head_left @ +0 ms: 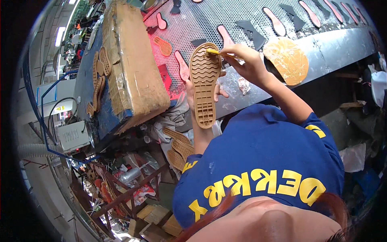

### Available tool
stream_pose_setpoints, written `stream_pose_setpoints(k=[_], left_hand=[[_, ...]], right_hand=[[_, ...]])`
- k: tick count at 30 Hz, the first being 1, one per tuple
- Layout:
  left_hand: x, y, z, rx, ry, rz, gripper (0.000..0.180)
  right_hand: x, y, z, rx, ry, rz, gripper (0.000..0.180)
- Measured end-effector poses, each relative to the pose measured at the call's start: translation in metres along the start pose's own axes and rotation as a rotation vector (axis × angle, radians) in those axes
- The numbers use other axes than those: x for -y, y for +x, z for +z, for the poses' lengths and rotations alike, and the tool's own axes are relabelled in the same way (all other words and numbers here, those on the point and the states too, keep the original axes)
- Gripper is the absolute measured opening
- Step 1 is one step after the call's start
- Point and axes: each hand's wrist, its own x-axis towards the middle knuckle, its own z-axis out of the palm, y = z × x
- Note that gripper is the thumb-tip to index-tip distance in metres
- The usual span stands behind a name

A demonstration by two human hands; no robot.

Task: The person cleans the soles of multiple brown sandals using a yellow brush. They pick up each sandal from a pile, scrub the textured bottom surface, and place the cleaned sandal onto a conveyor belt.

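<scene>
My left hand (190, 94) holds a tan rubber shoe sole (204, 103) from behind. The sole stands lengthwise with its wavy and gridded tread facing me, and fingertips show past both its edges. My right hand (246, 60) pinches a thin yellow stick-like tool (213, 51). Its tip lies at the tread near the sole's upper, broader end; whether it is a pen or a brush handle I cannot tell. Just behind the sole, a pink insole (182, 66) with a dark edge rests on the perforated mesh conveyor (193, 28).
Several pink insoles and black pieces (250, 34) line the conveyor. A tan round-edged sheet (287, 60) lies on its metal edge (330, 52). At left stands a taped cardboard box (139, 68), with tan soles (98, 84) beside it. More soles (179, 147) lie below my left arm.
</scene>
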Motion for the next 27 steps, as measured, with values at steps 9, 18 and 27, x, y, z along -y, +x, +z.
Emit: stream_pose_setpoints(k=[9,18,27], left_hand=[[0.005,-0.008,0.018,-0.305,-0.010,-0.007,0.077],[0.001,-0.018,-0.004,-0.220,-0.035,-0.044,0.078],[0.000,-0.026,-0.010,-0.278,0.074,-0.057,0.080]], right_hand=[[0.030,-0.038,0.016,0.300,0.318,0.081,0.022],[0.030,-0.030,0.024,0.236,0.208,0.007,0.028],[0.022,-0.026,0.033,0.265,0.175,0.058,0.030]])
